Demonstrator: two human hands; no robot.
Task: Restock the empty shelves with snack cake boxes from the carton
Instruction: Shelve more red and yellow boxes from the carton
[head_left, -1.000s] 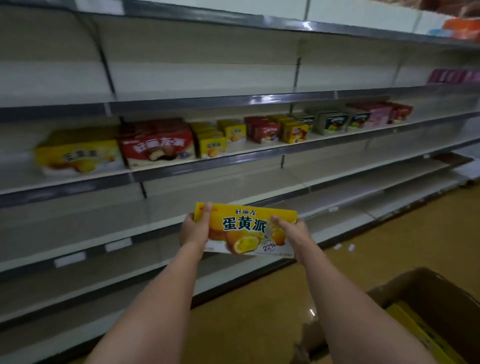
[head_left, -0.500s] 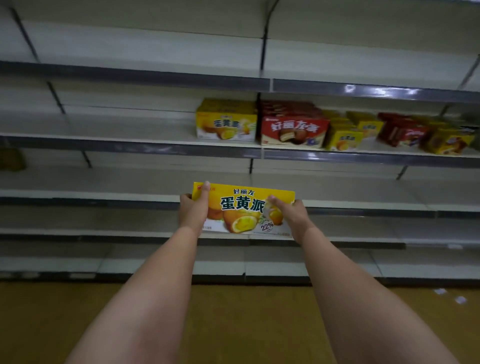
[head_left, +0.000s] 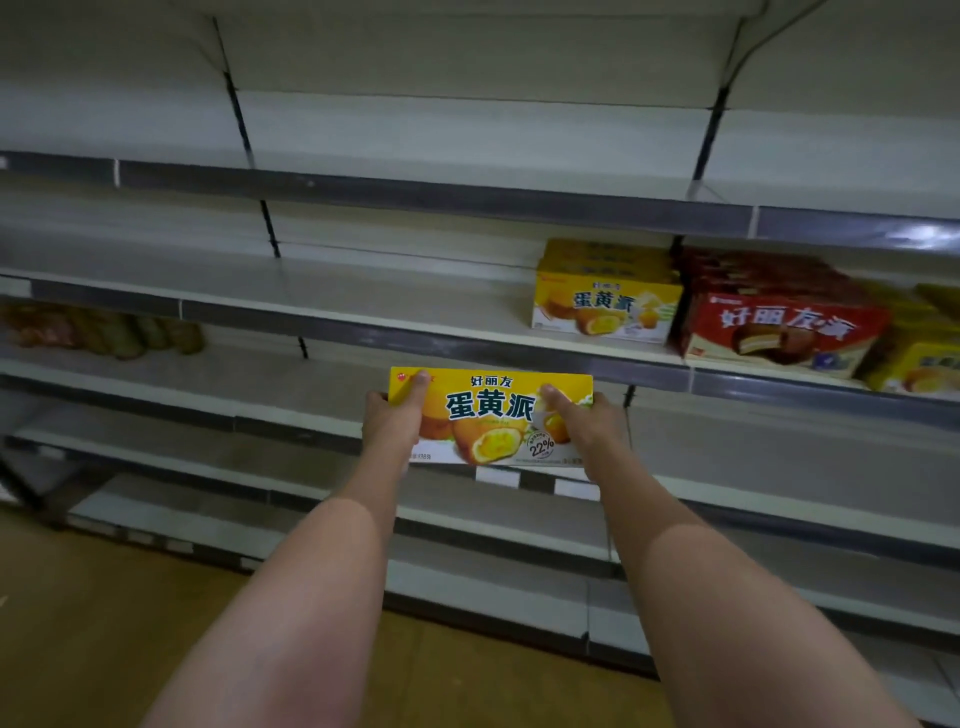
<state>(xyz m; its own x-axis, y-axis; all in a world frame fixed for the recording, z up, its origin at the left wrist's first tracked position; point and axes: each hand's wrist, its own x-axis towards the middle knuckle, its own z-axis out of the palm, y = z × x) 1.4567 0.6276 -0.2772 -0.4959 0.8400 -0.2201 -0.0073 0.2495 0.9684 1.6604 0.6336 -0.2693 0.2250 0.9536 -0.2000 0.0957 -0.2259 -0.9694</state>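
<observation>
Held box: yellow snack cake box (head_left: 491, 415) up in the air, front face to camera, just below the stocked shelf (head_left: 415, 340)
Left hand (head_left: 395, 423): gripping the box's left end, thumb across the front
Right hand (head_left: 582, 428): gripping the right end, thumb on the front
On the shelf: yellow boxes (head_left: 605, 306) touching red boxes (head_left: 779, 325), up and right of the held box
Far left: blurred packets (head_left: 98, 332), can't tell what

Both bare arms are stretched forward, nearly parallel. The left hand (head_left: 392, 422) grips one end of the yellow box (head_left: 493, 410), thumb laid over the front. The right hand (head_left: 584, 423) grips the other end, thumb also in front, other fingers hidden behind.
</observation>
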